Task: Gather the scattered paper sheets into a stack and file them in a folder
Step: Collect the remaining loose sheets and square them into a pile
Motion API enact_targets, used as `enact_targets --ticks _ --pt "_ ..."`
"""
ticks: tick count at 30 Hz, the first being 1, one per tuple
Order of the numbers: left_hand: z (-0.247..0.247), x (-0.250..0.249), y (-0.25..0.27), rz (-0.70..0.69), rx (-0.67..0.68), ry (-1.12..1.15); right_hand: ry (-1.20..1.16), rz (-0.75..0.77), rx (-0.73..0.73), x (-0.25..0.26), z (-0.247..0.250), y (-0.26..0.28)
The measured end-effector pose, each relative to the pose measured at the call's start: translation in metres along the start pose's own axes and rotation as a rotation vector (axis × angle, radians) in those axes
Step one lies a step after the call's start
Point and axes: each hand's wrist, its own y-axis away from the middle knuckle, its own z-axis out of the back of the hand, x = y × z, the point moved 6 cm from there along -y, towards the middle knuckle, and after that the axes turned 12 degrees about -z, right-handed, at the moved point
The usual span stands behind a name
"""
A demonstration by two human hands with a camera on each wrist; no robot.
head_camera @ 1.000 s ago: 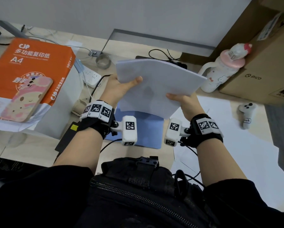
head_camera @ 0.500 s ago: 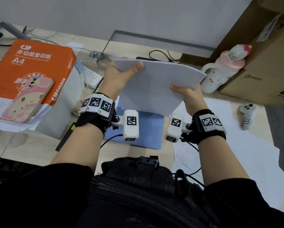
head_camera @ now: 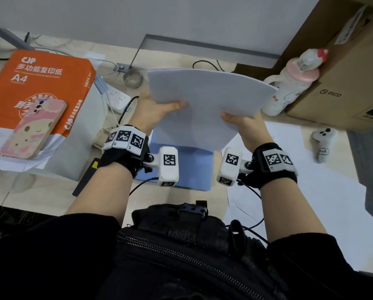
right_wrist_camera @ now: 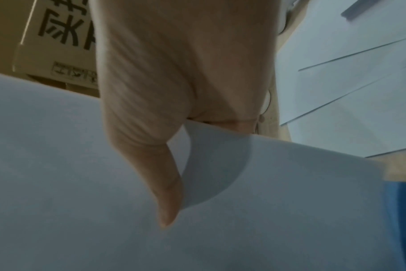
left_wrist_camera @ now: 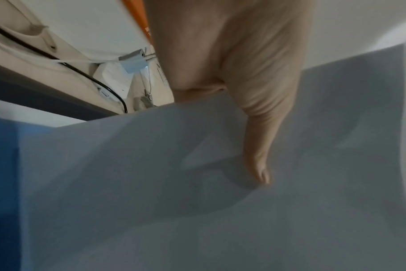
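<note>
A stack of white paper sheets (head_camera: 203, 105) is held up on edge, bowed, above the blue folder (head_camera: 185, 167) that lies flat on the desk. My left hand (head_camera: 159, 109) grips the stack's left edge, thumb laid on the front sheet (left_wrist_camera: 197, 183). My right hand (head_camera: 239, 122) grips the right edge, thumb pressed on the paper (right_wrist_camera: 104, 183). The fingers of both hands are hidden behind the stack. More loose white sheets (head_camera: 300, 191) lie spread on the desk to the right, also visible as loose sheets (right_wrist_camera: 348, 73) in the right wrist view.
An orange A4 paper ream (head_camera: 36, 87) with a phone (head_camera: 32, 128) on it sits at left. A power strip (head_camera: 118, 98) and cables lie behind. A pink-capped bottle (head_camera: 291, 83), a cardboard box (head_camera: 343, 72) and a white controller (head_camera: 323, 144) stand at right.
Both hands slid up the stack as it rose, then came back down its side edges. The stack stays upright over the folder.
</note>
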Motion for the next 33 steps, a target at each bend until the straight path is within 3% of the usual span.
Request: enact_targets --ticks 7,11,15,18,25,33 --pt "-0.002 0.042 0.033 0.21 0.007 -0.087 0.042 -0.173 0.024 -0.036 0.001 0.01" --pt "-0.015 0.029 0.035 0.186 -0.058 -0.079 0.011 -0.134 -0.036 -0.03 0.017 0.021" --pt "-0.045 0.024 0.037 0.137 -0.01 -0.117 -0.013 -0.131 -0.128 -0.026 0.049 0.042" --pt "-0.074 0.037 0.042 0.186 0.02 -0.107 -0.053 -0.173 -0.205 -0.041 0.085 0.064" --pt "-0.175 0.073 0.085 0.367 0.251 -0.131 -0.044 -0.272 -0.533 -0.099 0.183 0.124" --pt "-0.268 0.116 0.137 0.454 0.498 -0.224 -0.015 -0.323 -0.81 -0.148 0.279 0.177"
